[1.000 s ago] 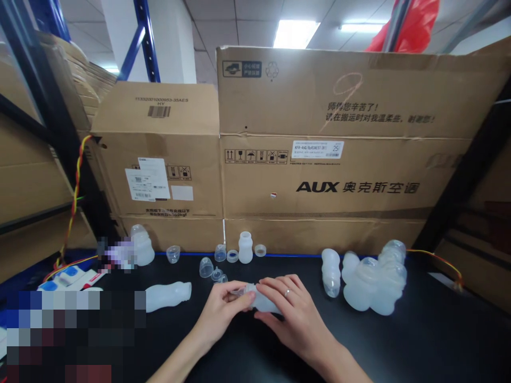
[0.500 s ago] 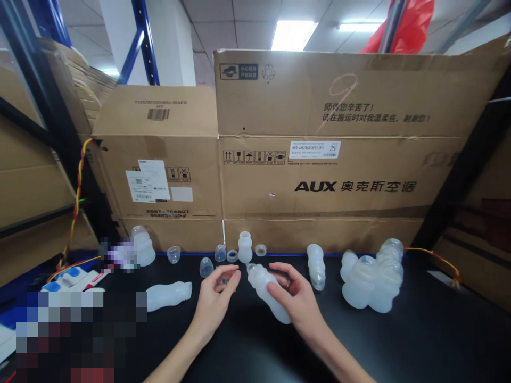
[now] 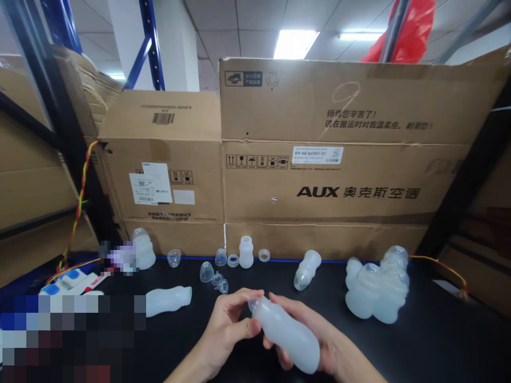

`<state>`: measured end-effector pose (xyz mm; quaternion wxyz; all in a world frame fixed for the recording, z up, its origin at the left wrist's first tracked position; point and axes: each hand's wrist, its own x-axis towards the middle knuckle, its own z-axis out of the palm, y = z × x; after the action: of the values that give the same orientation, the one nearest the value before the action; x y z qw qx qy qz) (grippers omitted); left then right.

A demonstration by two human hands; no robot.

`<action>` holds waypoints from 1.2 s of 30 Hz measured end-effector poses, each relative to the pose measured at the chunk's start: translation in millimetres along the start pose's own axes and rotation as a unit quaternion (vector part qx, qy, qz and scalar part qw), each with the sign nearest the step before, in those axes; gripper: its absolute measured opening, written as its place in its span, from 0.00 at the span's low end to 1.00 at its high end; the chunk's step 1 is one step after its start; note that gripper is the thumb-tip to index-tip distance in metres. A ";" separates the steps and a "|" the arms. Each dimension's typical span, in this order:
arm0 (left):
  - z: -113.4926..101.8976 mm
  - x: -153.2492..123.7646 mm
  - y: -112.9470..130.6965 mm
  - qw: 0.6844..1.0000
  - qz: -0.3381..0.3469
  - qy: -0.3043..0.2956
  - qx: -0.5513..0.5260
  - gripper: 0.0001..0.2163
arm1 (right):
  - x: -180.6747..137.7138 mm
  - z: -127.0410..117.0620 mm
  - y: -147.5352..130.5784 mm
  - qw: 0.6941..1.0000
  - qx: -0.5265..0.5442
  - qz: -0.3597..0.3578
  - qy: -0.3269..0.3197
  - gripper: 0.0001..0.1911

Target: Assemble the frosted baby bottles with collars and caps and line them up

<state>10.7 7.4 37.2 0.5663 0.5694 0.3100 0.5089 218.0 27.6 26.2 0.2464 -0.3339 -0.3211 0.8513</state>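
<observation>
My right hand (image 3: 325, 338) is wrapped round the body of a frosted white baby bottle (image 3: 288, 335), held at a slant with its base down to the right. A clear nipple (image 3: 253, 304) shows at its upper left end. My left hand (image 3: 235, 319) closes thumb and fingers on that neck end, partly covering it. Just beyond, clear nipples (image 3: 219, 282) and a clear cap (image 3: 206, 272) lie on the black table. Farther back a small open bottle (image 3: 246, 252) stands upright between a white collar ring (image 3: 233, 260) and another ring (image 3: 264, 255).
Another frosted bottle (image 3: 170, 301) lies at left. A capped bottle (image 3: 307, 269) lies tilted at right, near a cluster of bottles (image 3: 377, 290). A clear cup-like cap (image 3: 174, 258) sits by the cardboard wall (image 3: 339, 213). A wire (image 3: 82, 197) hangs on the left.
The bottle has come nearer and lower in my right hand. My left hand has moved right onto its neck, uncovering the nipples behind. The capped bottle at right has turned and shifted left.
</observation>
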 end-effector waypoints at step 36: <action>-28.9 27.9 7.1 0.986 0.029 0.132 0.100 0.22 | 10.5 4.2 11.2 0.712 -0.479 -0.472 0.201 0.23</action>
<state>-9.7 41.7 45.8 0.4457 0.5601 0.4149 0.5617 205.8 25.2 16.4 0.4824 -0.3750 -0.7444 0.2694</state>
